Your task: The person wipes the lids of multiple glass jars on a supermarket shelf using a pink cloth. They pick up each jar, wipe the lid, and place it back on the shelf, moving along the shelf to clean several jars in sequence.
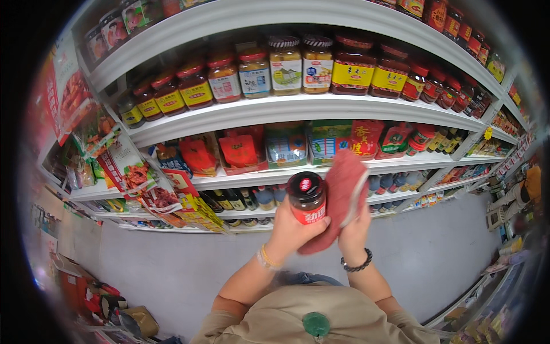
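Observation:
My left hand (292, 232) is closed around a glass jar (307, 198) with a black lid and a red label, held upright in front of the shelves. My right hand (355, 228) grips a folded red cloth (343, 193) with a pale edge, close against the jar's right side. The cloth looks blurred. Its lower part lies behind my left thumb. Behind both hands, a shelf (266, 174) bears red pouches (239, 148) and green-and-clear bags (286, 146). One shelf higher stands a row of glass jars (285, 66) with various labels.
Hanging snack packets (137, 172) jut out at the left. Dark bottles (234, 200) line a lower shelf. Grey floor (180, 266) lies below. Boxes and bags (139, 320) are at the lower left. Another shelf unit (481, 301) curves along the lower right.

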`<action>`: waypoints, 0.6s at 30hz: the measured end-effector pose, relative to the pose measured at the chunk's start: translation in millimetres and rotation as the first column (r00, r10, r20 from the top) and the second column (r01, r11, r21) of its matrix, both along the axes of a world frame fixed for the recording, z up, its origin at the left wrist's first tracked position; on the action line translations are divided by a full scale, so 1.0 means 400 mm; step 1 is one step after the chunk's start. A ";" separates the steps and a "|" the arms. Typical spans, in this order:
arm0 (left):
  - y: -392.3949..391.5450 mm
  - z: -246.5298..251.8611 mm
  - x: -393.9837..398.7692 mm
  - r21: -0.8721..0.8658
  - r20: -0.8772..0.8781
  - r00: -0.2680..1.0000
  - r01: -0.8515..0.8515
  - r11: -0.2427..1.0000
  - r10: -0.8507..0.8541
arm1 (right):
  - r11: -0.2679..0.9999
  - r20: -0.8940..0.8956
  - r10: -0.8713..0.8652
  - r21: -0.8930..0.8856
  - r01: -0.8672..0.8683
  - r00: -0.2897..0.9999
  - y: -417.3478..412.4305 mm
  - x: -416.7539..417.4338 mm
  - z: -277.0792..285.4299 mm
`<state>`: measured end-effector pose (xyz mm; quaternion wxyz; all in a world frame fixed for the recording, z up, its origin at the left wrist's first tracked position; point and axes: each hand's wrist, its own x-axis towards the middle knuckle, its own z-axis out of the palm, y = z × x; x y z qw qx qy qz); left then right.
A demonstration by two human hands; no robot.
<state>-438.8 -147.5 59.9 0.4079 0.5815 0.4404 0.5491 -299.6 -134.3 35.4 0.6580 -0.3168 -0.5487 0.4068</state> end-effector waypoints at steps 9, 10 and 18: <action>-0.041 -0.024 0.059 0.340 -0.617 0.770 0.072 0.938 0.165 | 0.819 0.692 -0.506 0.573 0.033 0.514 -0.090 0.068 0.107; -0.050 -0.014 0.063 0.295 -0.609 0.779 0.045 0.955 0.151 | 0.846 0.704 -0.449 0.534 0.006 0.550 -0.083 0.079 0.124; -0.114 -0.014 0.120 0.233 -0.481 0.872 0.026 0.972 0.092 | 0.851 0.318 0.501 -0.351 -0.391 0.805 0.074 0.168 0.099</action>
